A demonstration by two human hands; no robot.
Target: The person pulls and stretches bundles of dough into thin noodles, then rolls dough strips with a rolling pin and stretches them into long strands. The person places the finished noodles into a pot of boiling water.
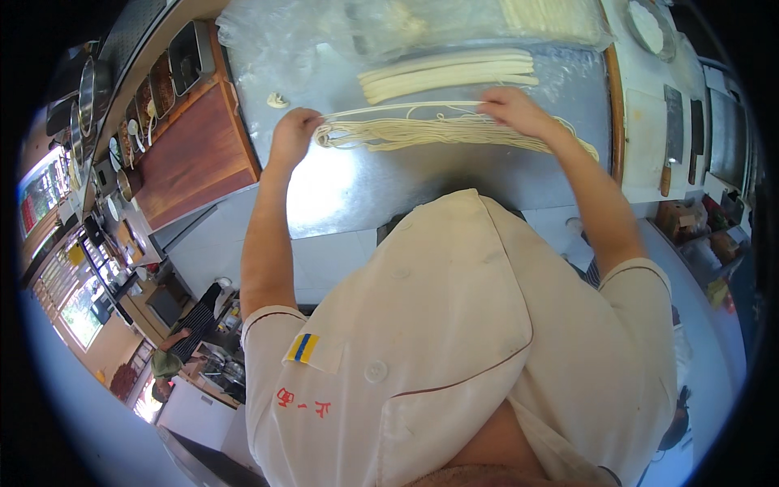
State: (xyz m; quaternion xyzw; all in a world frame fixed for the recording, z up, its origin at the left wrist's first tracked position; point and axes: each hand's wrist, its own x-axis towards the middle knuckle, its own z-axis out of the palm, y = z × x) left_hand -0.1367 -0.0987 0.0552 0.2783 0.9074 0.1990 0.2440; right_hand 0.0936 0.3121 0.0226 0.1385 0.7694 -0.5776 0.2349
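A long bundle of thin pulled dough noodles (426, 134) lies across the metal worktop (389, 195). Just above it, a few strands (395, 108) stretch between my two hands. My left hand (298, 131) pinches their left end beside the looped end of the bundle. Near the bundle's right part, my right hand (511, 109) has thumb and fingers closed on the strands. Beyond them lie several thick dough strips (447, 73) side by side. A small lump of dough (277, 100) rests beyond my left hand.
Clear plastic film (292, 36) covers more dough at the far side. On the right, a cleaver (673, 125) and another knife (695, 140) lie near a bowl of white powder (648, 27). Metal trays of ingredients (163, 82) stand left. A person (176, 353) is at the lower left.
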